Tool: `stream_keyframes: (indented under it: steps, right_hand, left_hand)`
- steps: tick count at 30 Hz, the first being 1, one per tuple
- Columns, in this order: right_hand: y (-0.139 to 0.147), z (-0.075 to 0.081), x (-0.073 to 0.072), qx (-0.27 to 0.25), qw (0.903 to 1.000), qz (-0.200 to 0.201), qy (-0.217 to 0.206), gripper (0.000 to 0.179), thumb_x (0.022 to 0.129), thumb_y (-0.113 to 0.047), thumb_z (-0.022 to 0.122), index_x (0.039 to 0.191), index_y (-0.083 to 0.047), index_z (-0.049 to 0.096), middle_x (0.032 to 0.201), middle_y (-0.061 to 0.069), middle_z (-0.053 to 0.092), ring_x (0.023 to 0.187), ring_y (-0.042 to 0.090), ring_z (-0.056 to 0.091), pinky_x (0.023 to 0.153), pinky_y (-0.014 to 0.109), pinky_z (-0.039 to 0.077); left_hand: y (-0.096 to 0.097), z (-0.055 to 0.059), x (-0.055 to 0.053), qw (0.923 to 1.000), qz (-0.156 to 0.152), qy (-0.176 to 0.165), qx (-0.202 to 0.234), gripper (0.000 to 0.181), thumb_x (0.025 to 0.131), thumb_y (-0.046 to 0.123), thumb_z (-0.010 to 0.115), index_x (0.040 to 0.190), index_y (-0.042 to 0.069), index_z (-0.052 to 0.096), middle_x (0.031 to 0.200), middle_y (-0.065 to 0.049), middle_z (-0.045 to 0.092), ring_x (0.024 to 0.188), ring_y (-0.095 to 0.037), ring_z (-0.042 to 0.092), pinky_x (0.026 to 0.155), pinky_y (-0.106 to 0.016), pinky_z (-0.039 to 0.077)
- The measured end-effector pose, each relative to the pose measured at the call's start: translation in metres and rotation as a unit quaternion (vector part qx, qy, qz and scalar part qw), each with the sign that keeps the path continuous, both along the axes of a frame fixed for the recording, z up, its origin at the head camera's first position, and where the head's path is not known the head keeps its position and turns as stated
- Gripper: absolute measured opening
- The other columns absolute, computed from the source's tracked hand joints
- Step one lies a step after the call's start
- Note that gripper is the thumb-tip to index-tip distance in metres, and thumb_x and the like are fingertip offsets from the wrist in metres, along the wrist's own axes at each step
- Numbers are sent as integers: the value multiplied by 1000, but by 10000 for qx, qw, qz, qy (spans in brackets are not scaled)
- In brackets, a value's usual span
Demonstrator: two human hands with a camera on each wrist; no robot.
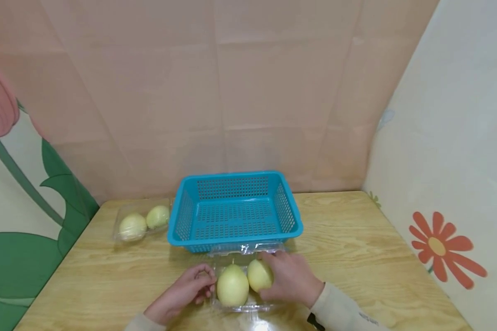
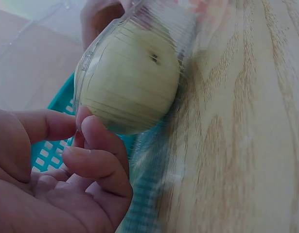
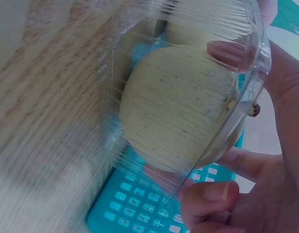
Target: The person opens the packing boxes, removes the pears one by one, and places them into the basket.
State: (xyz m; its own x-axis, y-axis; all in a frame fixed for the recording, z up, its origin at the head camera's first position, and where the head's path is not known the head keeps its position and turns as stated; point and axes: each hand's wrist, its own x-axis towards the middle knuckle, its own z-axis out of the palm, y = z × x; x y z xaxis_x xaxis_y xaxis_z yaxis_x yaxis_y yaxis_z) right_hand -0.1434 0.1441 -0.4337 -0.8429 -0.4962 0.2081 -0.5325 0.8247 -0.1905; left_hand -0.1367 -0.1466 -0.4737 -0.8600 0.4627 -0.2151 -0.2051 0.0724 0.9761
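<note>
An open clear plastic box [image 1: 240, 309] lies near the table's front, with two pale yellow-green pears side by side in it. My right hand [image 1: 294, 278] grips the right-hand pear [image 1: 258, 276]; in the right wrist view the thumb reaches over the wall onto the pear [image 3: 176, 109], whose stem pokes past the rim. With thumb and fingertips, my left hand [image 1: 192, 286] pinches the box's left rim. Beside that rim sits the left-hand pear [image 1: 232, 286], which the left wrist view shows through the ribbed plastic wall. The raised lid [image 1: 248, 248] leans toward the basket.
Directly behind the box stands a blue perforated plastic basket [image 1: 235, 242] with nothing in it. To its left is a second clear box [image 1: 124, 211] containing two more pears. The wooden table [image 1: 356, 248] meets a pinkish cloth backdrop behind and a flower-patterned wall at the right.
</note>
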Motion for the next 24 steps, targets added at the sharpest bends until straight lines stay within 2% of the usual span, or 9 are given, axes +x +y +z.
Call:
stream_keyframes:
  steps: [6,11,20,24]
  right_hand:
    - [2,1,4,-148,9998,105,24,63,60,-50,83,114,-21,66,90,-4,65,71,7,54,51,22,37]
    - [5,11,8,-329,9993,133,-111,65,62,-50,83,117,-21,67,94,-4,66,72,6,55,52,22,39]
    - [11,24,16,-504,9983,302,24,67,62,-53,81,120,-23,66,106,-2,69,78,7,59,54,21,40]
    - [18,28,20,-662,9973,325,-36,69,62,-52,83,121,-21,67,105,-3,69,77,4,59,55,20,40]
  left_hand:
    - [-3,-2,2,10000,-34,11,-13,11,98,12,57,99,2,54,79,-1,60,66,-8,52,51,-17,38]
    - [-4,-1,2,10000,-34,5,5,11,98,12,57,99,2,53,79,-1,59,66,-9,52,51,-17,38]
    - [-6,-1,4,10000,-25,-12,19,10,98,11,56,99,2,53,79,-1,60,66,-8,53,51,-17,38]
    - [-8,0,4,10000,-15,-7,-17,10,98,11,56,99,2,53,79,-1,60,67,-9,54,51,-17,38]
